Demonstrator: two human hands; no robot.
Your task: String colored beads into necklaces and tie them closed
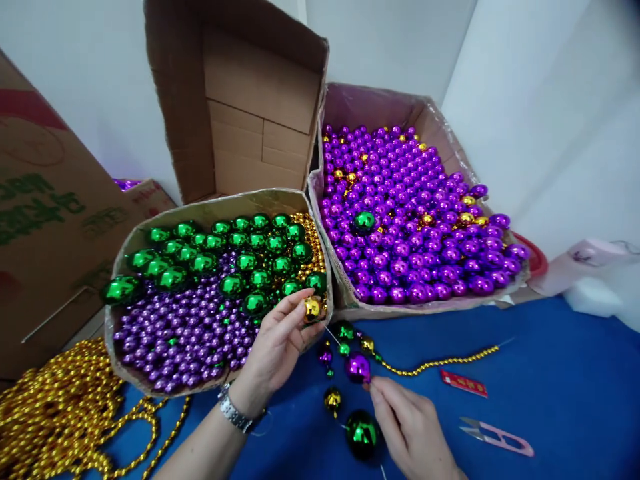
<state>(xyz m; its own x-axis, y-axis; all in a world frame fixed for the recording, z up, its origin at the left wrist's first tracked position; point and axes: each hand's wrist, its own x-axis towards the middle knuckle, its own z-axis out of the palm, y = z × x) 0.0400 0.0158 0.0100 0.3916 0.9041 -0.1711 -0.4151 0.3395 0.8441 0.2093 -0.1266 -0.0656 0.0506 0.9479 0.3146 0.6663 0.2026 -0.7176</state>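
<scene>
While the left hand (276, 347) pinches a gold bead (313, 309) between thumb and fingers, just over the near right corner of a carton (210, 211) of green and purple beads, its grip hides part of the bead in the head view. The right hand (410, 423) has thumb and forefinger together at the lower edge of a larger purple bead (357, 367); whether they clamp thread or bead cannot be told. Both arms are cut off below, and gold strands (60, 407) run off the left edge.
</scene>
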